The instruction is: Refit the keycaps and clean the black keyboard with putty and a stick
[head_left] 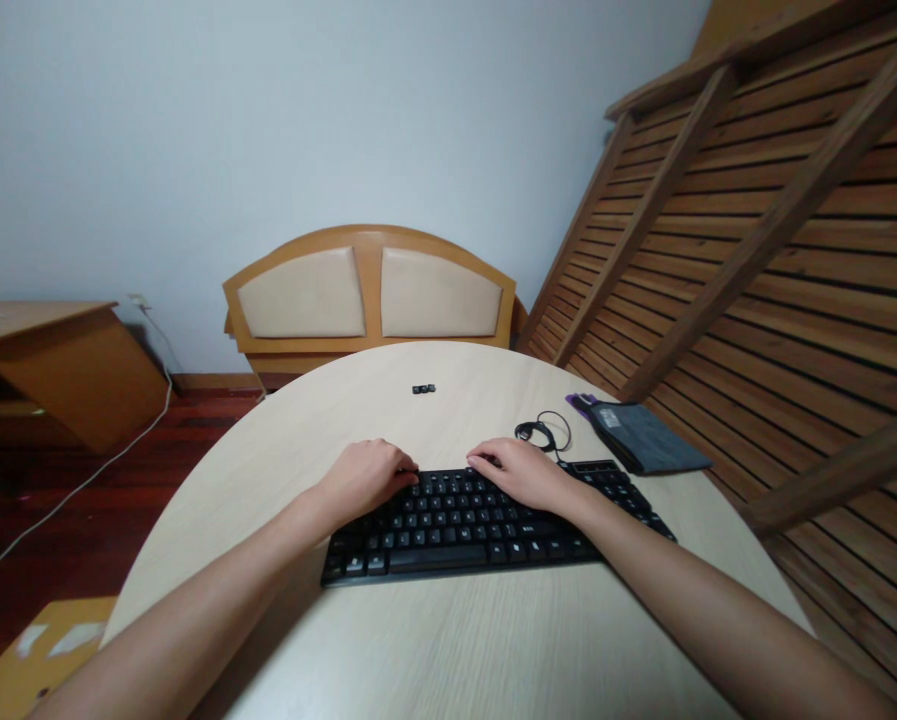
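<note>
partly hidden behind hands [367,474] [521,472], keyboard [448,522]

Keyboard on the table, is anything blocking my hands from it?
Nothing visible does: the left hand and right hand both appear to touch the keyboard. The coiled cable lies beyond the right hand, not between.

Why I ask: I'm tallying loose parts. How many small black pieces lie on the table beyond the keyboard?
3: left piece, middle piece and right piece, in a short row toward the far side of the table. None seems hidden there.
</note>
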`<state>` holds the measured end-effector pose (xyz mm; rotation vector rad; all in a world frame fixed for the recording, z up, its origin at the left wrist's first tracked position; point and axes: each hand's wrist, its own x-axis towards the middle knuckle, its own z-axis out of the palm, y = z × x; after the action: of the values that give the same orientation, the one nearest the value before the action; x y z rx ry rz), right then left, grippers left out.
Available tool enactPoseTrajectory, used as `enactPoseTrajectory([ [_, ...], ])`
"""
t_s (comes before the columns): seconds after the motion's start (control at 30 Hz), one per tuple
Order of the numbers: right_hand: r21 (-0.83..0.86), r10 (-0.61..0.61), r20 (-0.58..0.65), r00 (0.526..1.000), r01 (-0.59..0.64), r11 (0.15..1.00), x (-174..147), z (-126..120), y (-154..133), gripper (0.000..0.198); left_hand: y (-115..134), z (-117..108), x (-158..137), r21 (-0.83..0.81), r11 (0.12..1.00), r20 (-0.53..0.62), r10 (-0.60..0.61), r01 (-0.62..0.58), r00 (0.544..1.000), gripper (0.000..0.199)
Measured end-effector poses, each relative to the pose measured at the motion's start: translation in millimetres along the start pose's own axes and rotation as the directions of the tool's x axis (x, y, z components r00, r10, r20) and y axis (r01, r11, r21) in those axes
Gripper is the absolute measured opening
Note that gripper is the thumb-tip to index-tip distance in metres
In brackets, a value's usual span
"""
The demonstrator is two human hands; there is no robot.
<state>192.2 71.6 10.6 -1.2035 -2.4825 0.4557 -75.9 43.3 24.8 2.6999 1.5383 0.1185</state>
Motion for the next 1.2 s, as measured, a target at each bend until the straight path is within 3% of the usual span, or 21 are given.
enactPoseTrajectory([
  [0.27, -0.263, 0.119, 0.032, 0.992, -0.107, 0.959, 55, 1, 9, 0.034, 8, -5, -1, -0.027, 1.0, 0.011, 0.005, -0.005, 1.0, 0.027],
  [0.7, -0.403, 0.206, -0.034, 0.978, -0.202, 0.893, 140, 27, 17, 0.041, -6, 7, 2, -0.133, 0.99, -0.002, 0.037, -0.037, 0.999, 0.024],
  [0.87, -0.428, 0.227, -0.056, 0.972, -0.229, 0.874, 158, 30, 20, 0.046, -6, 6, 2, -0.145, 0.989, 0.012, 0.033, -0.031, 0.999, 0.024],
  [1.2, -0.452, 0.256, -0.057, 0.965, -0.254, 0.855, 166, 28, 19, 0.033, -10, 11, -1, -0.172, 0.983, -0.025, 0.061, -0.064, 0.998, 0.028],
])
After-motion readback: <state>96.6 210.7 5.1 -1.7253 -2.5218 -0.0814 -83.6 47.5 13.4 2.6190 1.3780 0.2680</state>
